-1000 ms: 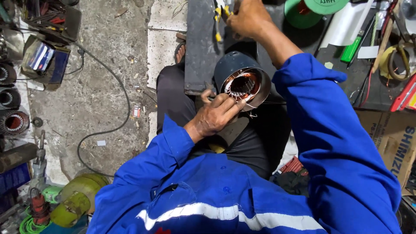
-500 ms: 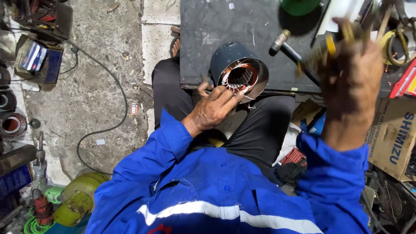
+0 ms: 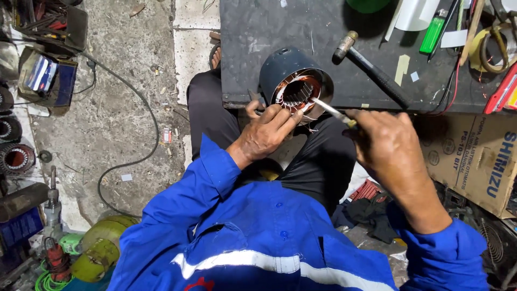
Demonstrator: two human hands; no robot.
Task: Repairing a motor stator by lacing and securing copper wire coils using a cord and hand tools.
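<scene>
A brown cardboard box (image 3: 474, 161) with blue lettering is seen just right of the right hand (image 3: 385, 145), below the edge of the dark worktop (image 3: 269, 32). A red flat package (image 3: 503, 91) is seen farther right, above the box, and a green lighter-shaped item (image 3: 433, 33) lies up beyond the right hand beside a white sheet (image 3: 414, 15).

One motor stator (image 3: 293, 83), a dark round housing with copper windings, is rested at the near edge of the worktop, between the two hands. The left hand (image 3: 264, 134) is pressed against the stator's rim, its fingers curled on the lower left edge. The right hand is closed on one thin metal tool (image 3: 331, 110), whose tip is placed at the windings.

One hammer (image 3: 371, 67) is laid on the worktop just above the right hand. Three more round wound stators (image 3: 16, 159) are counted on the floor far left of the left hand, by one black cable (image 3: 145, 108).
</scene>
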